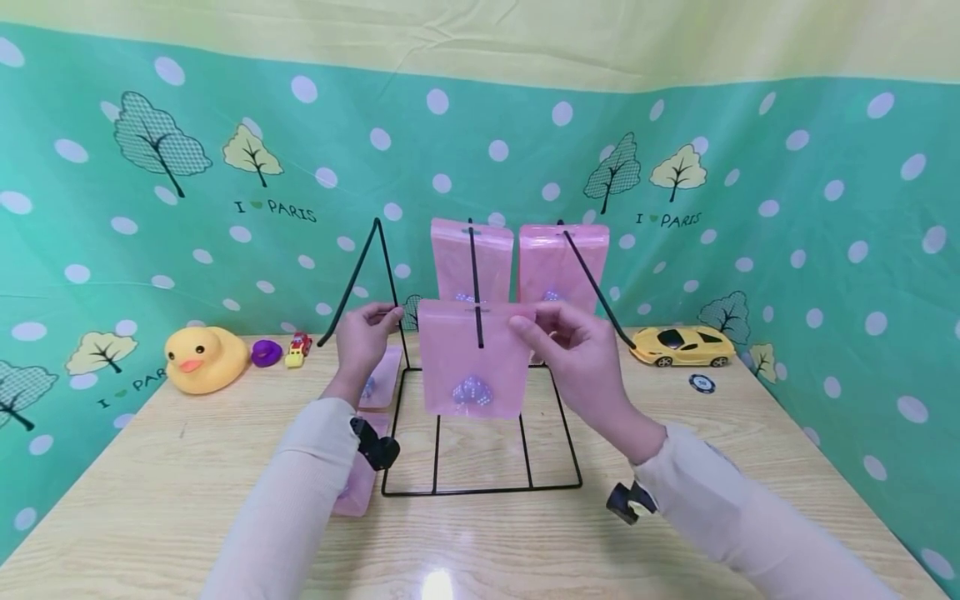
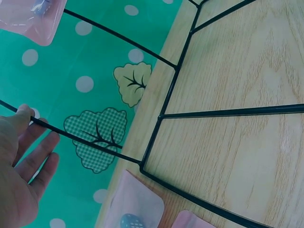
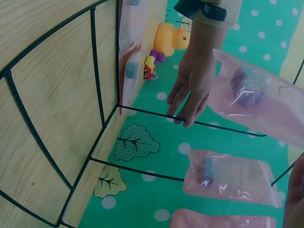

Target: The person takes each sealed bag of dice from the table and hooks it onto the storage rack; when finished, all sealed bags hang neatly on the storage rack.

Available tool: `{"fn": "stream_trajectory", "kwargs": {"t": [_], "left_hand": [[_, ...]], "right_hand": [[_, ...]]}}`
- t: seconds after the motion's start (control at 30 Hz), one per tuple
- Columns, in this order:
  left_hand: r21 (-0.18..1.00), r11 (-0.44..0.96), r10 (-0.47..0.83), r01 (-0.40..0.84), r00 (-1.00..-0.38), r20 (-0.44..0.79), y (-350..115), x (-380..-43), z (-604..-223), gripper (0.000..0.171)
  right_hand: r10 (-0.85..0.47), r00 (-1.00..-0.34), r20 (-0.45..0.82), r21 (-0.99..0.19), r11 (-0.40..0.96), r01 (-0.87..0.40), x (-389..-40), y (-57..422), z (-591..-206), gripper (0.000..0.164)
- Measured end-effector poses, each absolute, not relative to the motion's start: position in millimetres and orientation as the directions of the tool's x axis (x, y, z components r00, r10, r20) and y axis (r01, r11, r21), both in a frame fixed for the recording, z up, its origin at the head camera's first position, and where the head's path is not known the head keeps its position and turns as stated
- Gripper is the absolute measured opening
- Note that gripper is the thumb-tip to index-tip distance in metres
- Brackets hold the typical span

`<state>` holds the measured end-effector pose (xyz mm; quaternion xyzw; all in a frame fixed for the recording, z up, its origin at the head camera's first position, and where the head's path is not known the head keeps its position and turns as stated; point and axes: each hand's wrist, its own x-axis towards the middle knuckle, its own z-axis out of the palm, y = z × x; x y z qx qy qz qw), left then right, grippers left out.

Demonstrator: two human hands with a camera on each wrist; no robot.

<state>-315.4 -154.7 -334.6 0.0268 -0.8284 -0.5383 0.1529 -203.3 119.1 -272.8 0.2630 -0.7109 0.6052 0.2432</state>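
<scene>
Two pink bags (image 1: 361, 486) lie on the table (image 1: 525, 550), just beside the left edge of the black wire rack (image 1: 480, 490). Above its base, the right hand (image 1: 588, 358) pinches the front bag (image 1: 472, 354) by its upper right corner, at the middle prong's tip. The left hand (image 1: 363, 342) pinches the rack's left upright (remaining fingers loosely extended). Two hanging bags (image 1: 561, 258) come next; a rubber duck (image 1: 213, 358) sits toward the table's far left corner.

Long sleeves (image 1: 300, 467), perhaps cream, end beside black wrist-worn devices (image 1: 377, 446).
</scene>
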Motion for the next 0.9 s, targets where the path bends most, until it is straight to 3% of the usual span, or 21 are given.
{"fn": "stream_trajectory", "kwargs": {"t": [0.9], "left_hand": [[0.897,0.422,-0.206,0.132,-0.949,0.237,-155,-314,-336,0.031]], "right_hand": [[0.037,-0.782,0.622,-0.781,0.097,-0.617,-262,105,-266,0.022]]}}
